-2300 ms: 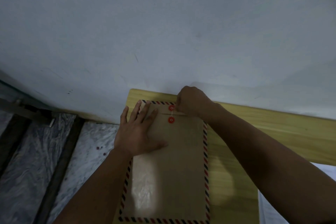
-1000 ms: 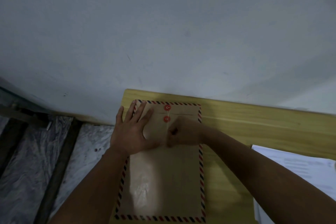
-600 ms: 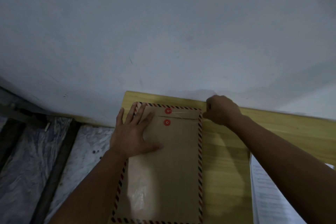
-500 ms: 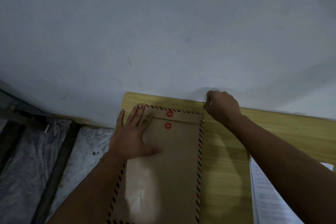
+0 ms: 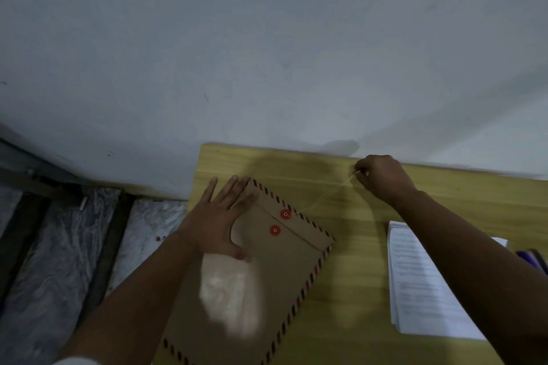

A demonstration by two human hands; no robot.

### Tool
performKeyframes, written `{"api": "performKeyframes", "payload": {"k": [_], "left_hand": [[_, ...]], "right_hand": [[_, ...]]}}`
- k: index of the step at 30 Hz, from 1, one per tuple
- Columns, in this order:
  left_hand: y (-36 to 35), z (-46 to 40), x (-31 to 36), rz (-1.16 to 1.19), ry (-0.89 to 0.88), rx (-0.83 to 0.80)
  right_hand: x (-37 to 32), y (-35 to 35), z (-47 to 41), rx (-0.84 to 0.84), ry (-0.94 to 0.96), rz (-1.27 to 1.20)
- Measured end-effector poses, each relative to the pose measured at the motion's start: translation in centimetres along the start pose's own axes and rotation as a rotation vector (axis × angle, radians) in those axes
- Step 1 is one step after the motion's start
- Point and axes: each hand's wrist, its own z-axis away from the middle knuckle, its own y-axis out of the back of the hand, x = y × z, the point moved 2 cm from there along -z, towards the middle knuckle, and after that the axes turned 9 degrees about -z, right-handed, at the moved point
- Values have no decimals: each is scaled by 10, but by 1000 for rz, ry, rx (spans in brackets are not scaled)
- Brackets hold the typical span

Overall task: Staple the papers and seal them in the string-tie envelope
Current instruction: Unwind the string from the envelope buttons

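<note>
A brown envelope (image 5: 267, 281) with a red-and-dark striped border lies tilted on the wooden table (image 5: 350, 275). Two red discs sit near its top: one on the flap (image 5: 285, 214), one on the body (image 5: 275, 230). My left hand (image 5: 221, 216) presses flat on the envelope's upper left corner. My right hand (image 5: 381, 176) pinches the end of the thin string (image 5: 326, 195), which runs taut from the flap disc up to the right. A stack of printed papers (image 5: 421, 284) lies on the table to the right, partly under my right forearm.
A pale wall (image 5: 267, 53) rises right behind the table. Left of the table edge lies marbled floor (image 5: 59, 261) with dark strips. A dark purple object (image 5: 533, 258) shows at the far right edge.
The envelope has rotated clockwise under my left hand. My right hand has moved from the discs out to the upper right, pulling the string straight and unwound.
</note>
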Motion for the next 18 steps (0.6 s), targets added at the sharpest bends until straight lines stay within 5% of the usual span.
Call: {"api": "performKeyframes", "payload": {"k": [4,7,13,18], "left_hand": [[4,2,5,3,14,-63],[3,3,12,25,36,-88],[-1,11,25,32,103,-102],[0,22,39,-7,225,-146]], "right_hand": [[15,10,8,46,-167,-18],[-14,6,27,61,-103,12],[-96,-53,84,-361,66,-87],[-115,-83,101,-301,2,-5]]}}
